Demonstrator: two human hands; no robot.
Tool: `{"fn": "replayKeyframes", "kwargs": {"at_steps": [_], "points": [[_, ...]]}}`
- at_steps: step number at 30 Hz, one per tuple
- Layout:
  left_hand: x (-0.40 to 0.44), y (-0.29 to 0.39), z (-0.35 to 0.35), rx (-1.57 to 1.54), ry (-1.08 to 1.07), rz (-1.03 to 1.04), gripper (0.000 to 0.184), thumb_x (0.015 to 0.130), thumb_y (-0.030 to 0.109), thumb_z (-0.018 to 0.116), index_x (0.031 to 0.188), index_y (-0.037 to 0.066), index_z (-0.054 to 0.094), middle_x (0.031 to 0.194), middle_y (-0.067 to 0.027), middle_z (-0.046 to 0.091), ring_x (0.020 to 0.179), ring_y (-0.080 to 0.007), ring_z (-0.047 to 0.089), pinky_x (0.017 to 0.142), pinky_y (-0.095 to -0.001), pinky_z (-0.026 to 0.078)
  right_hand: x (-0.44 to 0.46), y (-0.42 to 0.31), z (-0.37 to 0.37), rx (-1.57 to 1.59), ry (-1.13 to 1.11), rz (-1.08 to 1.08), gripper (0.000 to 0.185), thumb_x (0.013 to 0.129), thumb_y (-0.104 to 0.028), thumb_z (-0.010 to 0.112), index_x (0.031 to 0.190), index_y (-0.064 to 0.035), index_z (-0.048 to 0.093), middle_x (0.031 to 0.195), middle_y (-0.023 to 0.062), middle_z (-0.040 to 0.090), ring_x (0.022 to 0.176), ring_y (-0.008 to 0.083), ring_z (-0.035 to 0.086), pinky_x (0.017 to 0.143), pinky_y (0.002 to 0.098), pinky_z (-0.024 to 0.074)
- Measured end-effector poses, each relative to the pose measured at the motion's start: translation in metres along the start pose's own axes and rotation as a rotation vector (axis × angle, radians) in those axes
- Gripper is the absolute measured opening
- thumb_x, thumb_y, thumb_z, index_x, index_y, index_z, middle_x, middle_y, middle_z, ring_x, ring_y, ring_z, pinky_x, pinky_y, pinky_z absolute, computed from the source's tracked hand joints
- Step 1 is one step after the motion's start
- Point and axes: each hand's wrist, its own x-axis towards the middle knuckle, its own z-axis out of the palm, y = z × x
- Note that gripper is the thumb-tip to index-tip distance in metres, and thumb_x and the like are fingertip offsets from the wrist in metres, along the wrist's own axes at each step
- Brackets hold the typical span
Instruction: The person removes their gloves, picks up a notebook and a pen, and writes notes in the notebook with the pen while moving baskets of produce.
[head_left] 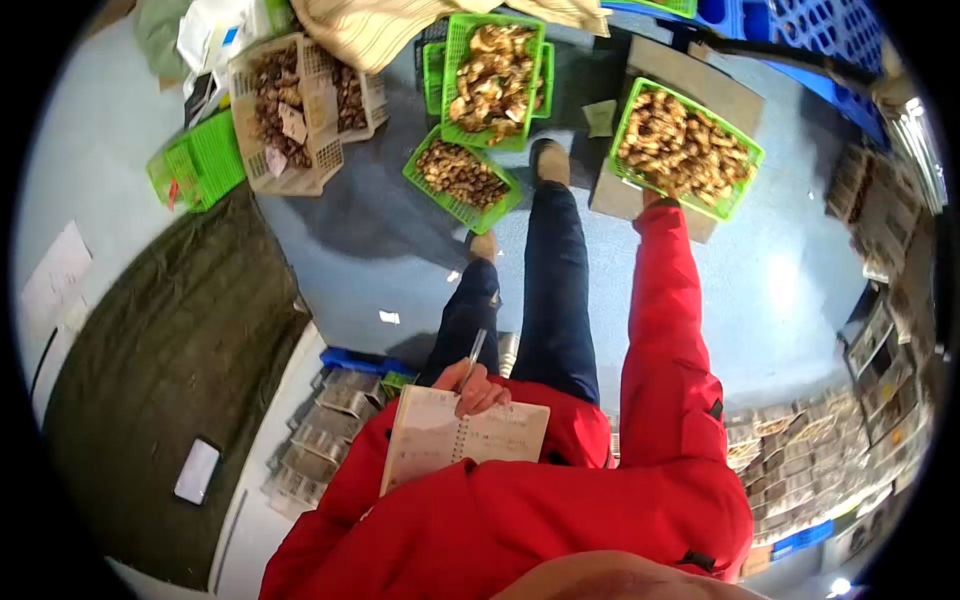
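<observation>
Your right hand [656,195] is at the near side of a bright green, box-shaped plastic basket [744,184], out at the end of your long red sleeve [665,290]. The basket is full of knobbly tan roots [686,146]. It is in front of you, to the right, over a flat grey-brown board [612,200], and its right end pokes out past the board's edge. I can't tell if your right fingers are closed on the rim or just touching it, because they blend in with the roots.

Your left hand [484,392] is down by your lap. Its fingers are bent round a thin, shiny pen [477,348] and rest on the top edge of a white-paged spiral notebook [420,440], which lies open with writing on it.

I think the step now is handling the basket with one hand while the other minds the pen and notebook. The next move seems to call for a sure hold on the rim if the basket is to shift, or a gentle let-go if it is to sit there.

The basket is longer than it is wide. Its long way runs on a slant, from far and left to nearer and right. One long side faces you, a bit turned to your left. The pen points mostly away from you.
</observation>
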Motion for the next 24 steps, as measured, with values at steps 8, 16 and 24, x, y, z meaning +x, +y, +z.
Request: {"fn": "replayKeyframes", "kwargs": {"at_steps": [8,16,24], "points": [[0.004,-0.003,-0.027,-0.147,-0.090,0.125,0.047,0.098,0.028,0.010,0.072,0.012,0.047,0.052,0.0035,0.039,0.053,-0.0104,0.036,0.087,-0.0302,0.035,0.030,-0.005,0.008,-0.175,0.142,-0.140,0.033,0.086,-0.036,0.053,0.106,-0.0101,0.056,0.096,0.0102,0.061,0.085,0.0215,0.060,0.075,0.0342,0.0488],[-0.030,0.004,-0.070,-0.174,-0.184,0.191,0.042,0.098,0.027,0.015,0.073,0.012,0.045,0.053,0.0032,0.040,0.054,-0.0113,0.039,0.089,-0.0331,0.034,0.036,0.003,0.051,-0.314,0.056,-0.245,0.036,0.085,-0.039,0.052,0.106,-0.0099,0.056,0.096,0.0103,0.062,0.082,0.0205,0.060,0.071,0.0328,0.0485],[-0.092,0.019,-0.123,-0.249,-0.407,0.258,0.038,0.098,0.029,0.022,0.078,0.010,0.049,0.059,0.0028,0.047,0.061,-0.0103,0.045,0.094,-0.0337,0.033,-0.022,0.080,-0.012,-0.560,0.050,-0.407,0.039,0.085,-0.042,0.052,0.106,-0.0096,0.057,0.097,0.0104,0.063,0.079,0.0194,0.061,0.066,0.0313,0.0482]]}}
